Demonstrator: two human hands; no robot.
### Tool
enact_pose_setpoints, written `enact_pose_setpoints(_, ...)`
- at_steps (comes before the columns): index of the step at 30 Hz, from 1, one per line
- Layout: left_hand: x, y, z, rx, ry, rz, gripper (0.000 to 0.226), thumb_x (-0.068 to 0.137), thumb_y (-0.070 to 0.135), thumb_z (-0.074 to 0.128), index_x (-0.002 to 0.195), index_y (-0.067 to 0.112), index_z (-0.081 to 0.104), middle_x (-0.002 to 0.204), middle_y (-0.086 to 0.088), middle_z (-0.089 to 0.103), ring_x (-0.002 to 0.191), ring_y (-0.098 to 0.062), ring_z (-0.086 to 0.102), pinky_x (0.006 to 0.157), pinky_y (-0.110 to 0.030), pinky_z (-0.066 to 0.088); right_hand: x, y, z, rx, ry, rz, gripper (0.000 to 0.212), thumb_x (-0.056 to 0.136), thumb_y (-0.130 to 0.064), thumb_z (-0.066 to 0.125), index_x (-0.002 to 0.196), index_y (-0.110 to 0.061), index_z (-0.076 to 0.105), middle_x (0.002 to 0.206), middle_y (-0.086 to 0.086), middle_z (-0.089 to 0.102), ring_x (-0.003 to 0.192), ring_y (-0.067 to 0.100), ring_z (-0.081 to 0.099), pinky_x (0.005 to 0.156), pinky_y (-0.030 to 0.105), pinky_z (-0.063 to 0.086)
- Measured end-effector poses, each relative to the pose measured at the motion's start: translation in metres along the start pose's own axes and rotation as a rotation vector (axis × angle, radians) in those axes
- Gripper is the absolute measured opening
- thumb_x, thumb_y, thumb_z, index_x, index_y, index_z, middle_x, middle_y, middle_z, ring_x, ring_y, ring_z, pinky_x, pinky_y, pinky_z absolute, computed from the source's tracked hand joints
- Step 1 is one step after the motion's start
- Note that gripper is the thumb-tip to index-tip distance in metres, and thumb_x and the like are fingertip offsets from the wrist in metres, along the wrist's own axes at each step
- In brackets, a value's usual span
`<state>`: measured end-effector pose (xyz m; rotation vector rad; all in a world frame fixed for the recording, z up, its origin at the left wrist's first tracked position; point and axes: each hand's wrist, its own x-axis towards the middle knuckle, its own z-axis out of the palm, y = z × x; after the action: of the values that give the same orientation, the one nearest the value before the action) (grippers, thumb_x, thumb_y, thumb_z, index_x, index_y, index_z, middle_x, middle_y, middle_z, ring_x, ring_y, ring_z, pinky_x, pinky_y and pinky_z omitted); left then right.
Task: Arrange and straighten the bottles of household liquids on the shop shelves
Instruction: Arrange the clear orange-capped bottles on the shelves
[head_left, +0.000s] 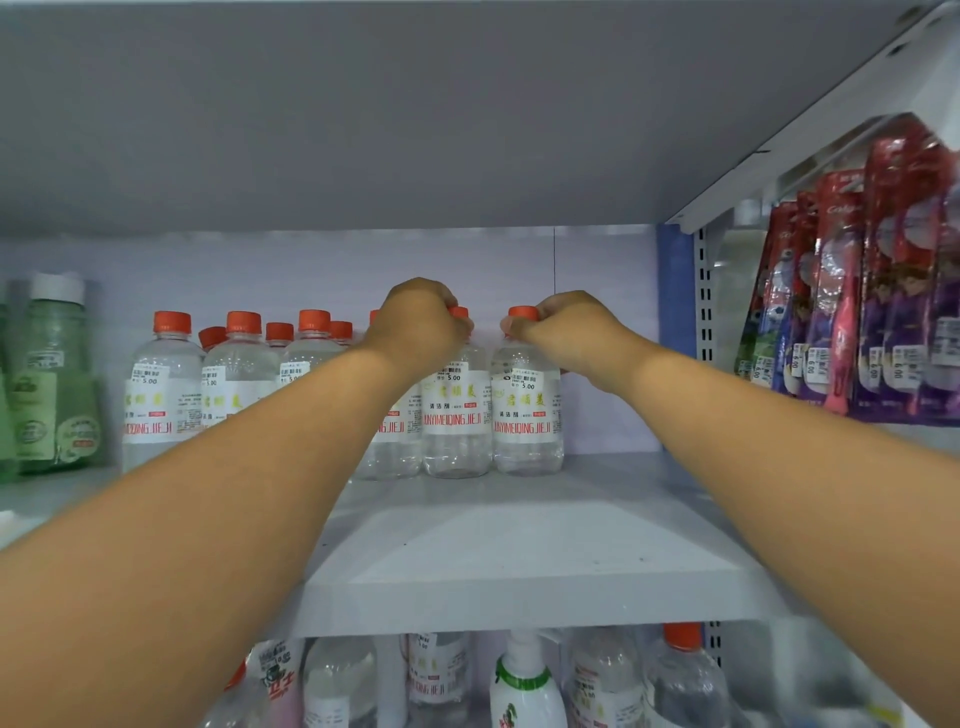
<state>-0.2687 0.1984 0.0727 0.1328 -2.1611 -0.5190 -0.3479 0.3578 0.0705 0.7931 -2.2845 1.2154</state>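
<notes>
Atop two bottle caps (522, 312), hands (421, 325).

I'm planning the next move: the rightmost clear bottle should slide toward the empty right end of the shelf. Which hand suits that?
The right hand: it already grips the rightmost bottle at its orange cap, nearest that bare shelf. The left hand holds the neighbouring bottle.
</notes>
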Motion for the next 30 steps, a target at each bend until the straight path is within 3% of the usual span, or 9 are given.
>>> enact_pose_setpoints(4, -0.008, 0.003, -0.008, -0.048, -0.039, 0.007, 0.045, 0.099, 0.028, 0.066, 0.14, 0.011, 0.059, 0.138, -0.008, 0.063, 0.12, -0.023, 0.059, 0.093, -0.027, 0.042, -0.007, -0.004, -0.004, 0.005, -0.043, 0.037, 0.055, 0.091, -0.053, 0.066, 0.109, -0.001, 0.068, 0.111, 0.018, 0.072, 0.099, 0.031, 0.069, 0.09, 0.049, 0.059)
enact_pose_setpoints(7, -0.027, 0.021, -0.034, -0.098, -0.003, 0.001, 0.055, 0.099, 0.036, 0.066, 0.149, 0.018, 0.051, 0.148, 0.001, 0.056, 0.126, -0.018, 0.057, 0.097, -0.028, 0.046, -0.033, -0.023, -0.021, -0.156, -0.111, 0.112, 0.062, 0.093, -0.062, 0.058, 0.122, -0.008, 0.063, 0.12, 0.01, 0.068, 0.093, 0.025, 0.065, 0.082, 0.04, 0.058)
enact_pose_setpoints(11, -0.121, 0.039, -0.062, -0.403, 0.188, 0.17, 0.032, 0.097, 0.035, 0.068, 0.128, 0.028, 0.068, 0.117, 0.02, 0.071, 0.105, 0.005, 0.067, 0.083, -0.009, 0.052, -0.119, -0.032, -0.053, -0.05, 0.088, -0.119, 0.041, 0.094, -0.053, 0.062, 0.125, -0.026, 0.065, 0.113, -0.013, 0.066, 0.096, 0.01, 0.062, 0.076, 0.027, 0.051)
enact_pose_setpoints(14, -0.238, 0.02, -0.051, -0.581, 0.236, 0.349, 0.016, 0.098, 0.028, 0.065, 0.11, 0.03, 0.074, 0.107, 0.014, 0.076, 0.102, -0.003, 0.072, 0.082, -0.009, 0.053, -0.234, -0.002, -0.058, 0.307, 0.232, -0.383, 0.017, 0.093, -0.042, 0.062, 0.105, -0.034, 0.07, 0.101, -0.013, 0.073, 0.097, 0.007, 0.07, 0.079, 0.029, 0.058)
enact_pose_setpoints(16, -0.294, -0.011, -0.022, -0.549, 0.264, 0.265, 0.013, 0.097, 0.023, 0.064, 0.101, 0.03, 0.073, 0.102, 0.009, 0.075, 0.097, -0.009, 0.073, 0.081, -0.013, 0.053, -0.292, 0.036, -0.042, 0.366, 0.298, -0.361, 0.014, 0.094, -0.039, 0.06, 0.101, -0.034, 0.071, 0.1, -0.009, 0.075, 0.094, 0.013, 0.072, 0.074, 0.022, 0.058)
enact_pose_setpoints(18, -0.32, -0.048, 0.014, -0.49, 0.241, 0.039, 0.017, 0.094, 0.011, 0.068, 0.097, 0.027, 0.072, 0.101, 0.01, 0.072, 0.096, -0.008, 0.071, 0.085, -0.02, 0.056, -0.318, 0.081, -0.014, 0.334, 0.335, -0.182, 0.009, 0.093, -0.034, 0.063, 0.098, -0.035, 0.071, 0.101, -0.01, 0.075, 0.091, 0.005, 0.07, 0.076, 0.016, 0.056)
enact_pose_setpoints(21, -0.319, -0.105, 0.06, -0.343, 0.195, -0.249, 0.025, 0.091, -0.004, 0.069, 0.114, 0.005, 0.069, 0.115, -0.01, 0.064, 0.109, -0.032, 0.066, 0.097, -0.051, 0.055, -0.304, 0.146, 0.027, 0.27, 0.317, 0.206, 0.026, 0.089, -0.018, 0.072, 0.114, -0.024, 0.068, 0.121, 0.001, 0.067, 0.108, 0.015, 0.066, 0.096, 0.036, 0.054)
enact_pose_setpoints(25, -0.282, -0.141, 0.084, -0.155, 0.074, -0.429, 0.063, 0.094, 0.018, 0.071, 0.149, 0.004, 0.044, 0.145, -0.023, 0.049, 0.135, -0.04, 0.046, 0.11, -0.047, 0.043, -0.264, 0.193, 0.061, 0.013, 0.221, 0.395, 0.081, 0.08, -0.028, 0.083, 0.148, -0.007, 0.044, 0.141, 0.021, 0.045, 0.128, 0.039, 0.05, 0.106, 0.04, 0.042)
enact_pose_setpoints(30, -0.258, -0.163, 0.1, 0.037, -0.15, -0.528, 0.099, 0.093, 0.037, 0.073, 0.161, -0.001, 0.012, 0.161, -0.023, 0.033, 0.146, -0.041, 0.034, 0.119, -0.043, 0.03, -0.256, 0.207, 0.087, -0.02, 0.08, 0.426, 0.078, 0.082, -0.04, 0.082, 0.143, -0.016, 0.041, 0.136, 0.019, 0.047, 0.121, 0.043, 0.057, 0.099, 0.048, 0.049)
